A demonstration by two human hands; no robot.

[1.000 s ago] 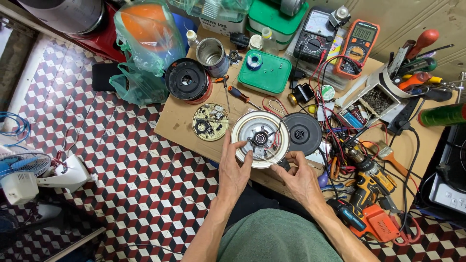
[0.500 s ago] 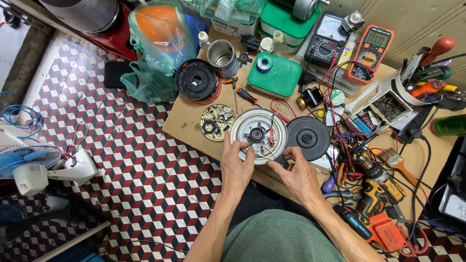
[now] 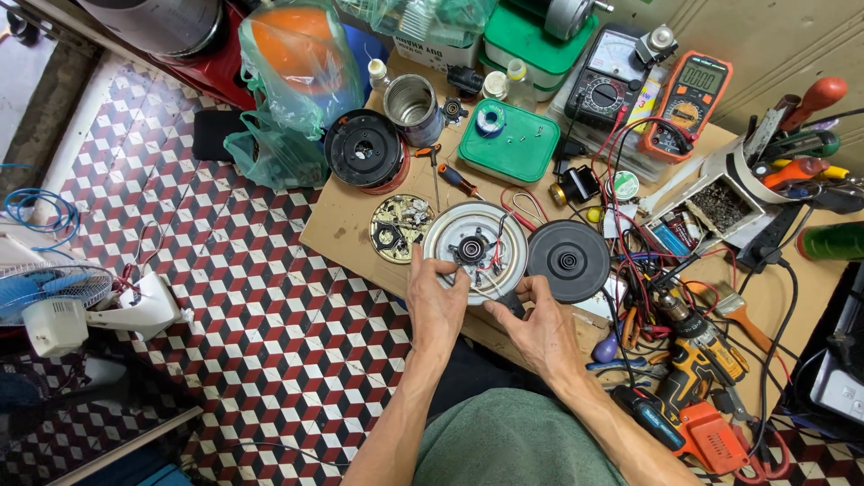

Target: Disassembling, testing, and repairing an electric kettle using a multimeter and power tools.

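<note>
A round silver metal base plate (image 3: 475, 239) with a black centre fitting and thin red and black wires lies on a sheet of brown cardboard (image 3: 346, 216). My left hand (image 3: 436, 301) grips its near left rim, fingers curled over the edge. My right hand (image 3: 536, 326) pinches the near right rim, beside a round black disc (image 3: 568, 261). To the plate's left lies a round part with small metal pieces (image 3: 400, 228).
A black cylindrical housing (image 3: 364, 149), a metal can (image 3: 413, 110), a green box (image 3: 509, 139), two multimeters (image 3: 650, 94), a screwdriver (image 3: 461, 179), tangled leads and an orange drill (image 3: 702, 360) crowd the cardboard. A white fan (image 3: 63, 310) stands on the tiled floor at left.
The view has drifted slightly. Both hands stay on the silver plate's near rim, shifting their grip a little; the plate stays in place.
</note>
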